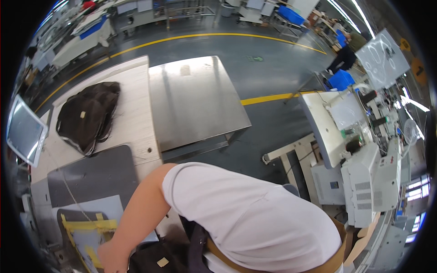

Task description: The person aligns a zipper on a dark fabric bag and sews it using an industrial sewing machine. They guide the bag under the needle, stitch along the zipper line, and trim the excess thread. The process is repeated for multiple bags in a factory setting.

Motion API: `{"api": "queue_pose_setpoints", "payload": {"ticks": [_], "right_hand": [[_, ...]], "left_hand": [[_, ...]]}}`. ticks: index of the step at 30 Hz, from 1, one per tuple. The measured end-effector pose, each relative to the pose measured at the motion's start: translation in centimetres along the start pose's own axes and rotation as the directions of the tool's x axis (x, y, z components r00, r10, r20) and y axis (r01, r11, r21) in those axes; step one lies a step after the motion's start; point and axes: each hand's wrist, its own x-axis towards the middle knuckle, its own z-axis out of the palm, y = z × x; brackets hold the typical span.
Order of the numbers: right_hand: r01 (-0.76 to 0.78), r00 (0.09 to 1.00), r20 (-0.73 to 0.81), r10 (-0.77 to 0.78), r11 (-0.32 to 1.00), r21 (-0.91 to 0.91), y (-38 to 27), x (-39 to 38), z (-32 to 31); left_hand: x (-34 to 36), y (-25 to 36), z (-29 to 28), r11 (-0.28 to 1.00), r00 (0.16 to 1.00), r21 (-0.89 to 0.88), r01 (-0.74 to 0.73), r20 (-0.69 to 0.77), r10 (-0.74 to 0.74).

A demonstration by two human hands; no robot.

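Square steel surface brushed, glossy; long pale wood-grain surface matt; dark brown cloth bags soft, creased; grey mat smooth, matt.

— What sits on the wooden worktop?
— A pile of dark bags near its left edge, and a grey mat at the near end.
— Beside it?
— A steel table touching its right edge, bare.
— Elsewhere?
— A monitor at far left, a white machine at right, yellow floor lines, blue bins beyond.
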Motion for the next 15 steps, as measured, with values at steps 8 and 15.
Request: {"api": "queue_pose_setpoints", "payload": {"ticks": [8,15], "right_hand": [[0.097,0.992,0.068,-0.103,0.991,0.089,-2.8,-1.2,-1.9],[-0.178,0.977,0.151,0.151,0.967,0.182,-1.1,-2.6,-4.0]], "left_hand": [[0.0,0.8,0.4,0.989,0.993,-0.133,-0.067,0.083,0.078],[-0.3,1.8,1.3,0.958,0.962,-0.087,-0.273,-0.026,0.272]]}}
